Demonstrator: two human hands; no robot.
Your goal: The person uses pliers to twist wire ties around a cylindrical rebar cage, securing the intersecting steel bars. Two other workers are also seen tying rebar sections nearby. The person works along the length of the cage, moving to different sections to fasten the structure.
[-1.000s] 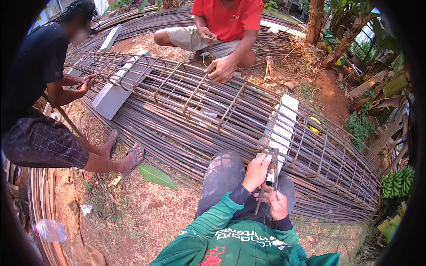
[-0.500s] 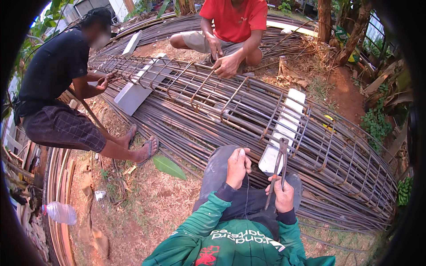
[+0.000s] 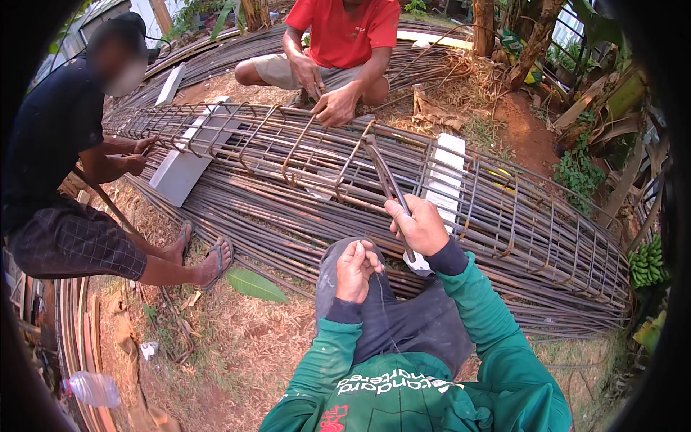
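Observation:
My right hand [image 3: 419,225] is closed round the handles of long steel pincers [image 3: 386,173]. Their jaws point away from me and reach a stirrup corner on the rebar cage [image 3: 497,209]; whether they grip anything there I cannot tell. Over my left knee, my left hand [image 3: 358,270] pinches a thin tie wire [image 3: 381,294], which hangs down across my lap. The cage is made of long brown bars with square stirrups and lies across in front of me.
Under the cage are a white support [image 3: 444,176], a grey one [image 3: 181,173] and many loose bars [image 3: 288,223]. A co-worker in red [image 3: 345,36] squats across the cage, hands on it. Another in dark clothes [image 3: 57,144] bends over its left end. A plastic bottle [image 3: 93,389] lies lower left.
My right hand has lifted forward from my lap, bringing the pincers' jaws to the stirrup farther along the cage. My left hand still pinches the wire. The whole view has shifted slightly.

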